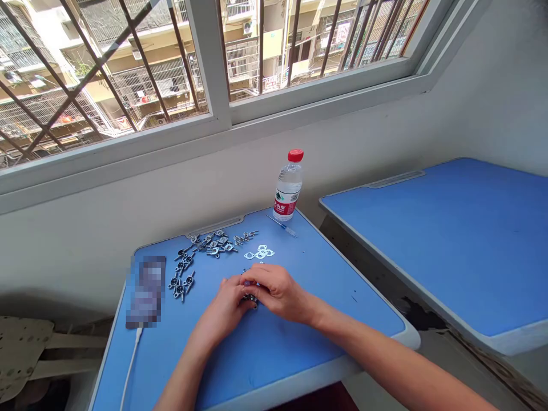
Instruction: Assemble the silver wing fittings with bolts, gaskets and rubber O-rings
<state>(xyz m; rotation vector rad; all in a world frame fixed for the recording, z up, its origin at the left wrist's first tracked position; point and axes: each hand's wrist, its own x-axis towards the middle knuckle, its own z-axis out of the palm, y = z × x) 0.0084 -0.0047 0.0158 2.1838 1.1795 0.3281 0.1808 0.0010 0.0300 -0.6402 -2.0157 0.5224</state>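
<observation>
My left hand point(226, 303) and my right hand point(277, 290) meet over the blue table. Fingers of both are bent and pressed together around a small metal part point(255, 306), mostly hidden beneath them. My right thumb and forefinger form a pinch; whatever is in it does not show. Just beyond the hands lie several flat metal plates with holes point(262, 252). Farther back left is a cluster of small metal fittings point(216, 242). Nearer the left side, more fittings with black centres point(180, 289) are spread out. A few smaller metal pieces point(245, 237) lie between cluster and plates.
A water bottle with a red cap point(287, 191) stands at the back corner, with a thin blue-handled tool point(283, 226) before it. On the left a pixelated phone-like object point(146, 292) has a white cable point(131, 365). A second blue table point(462, 240) stands right, across a gap.
</observation>
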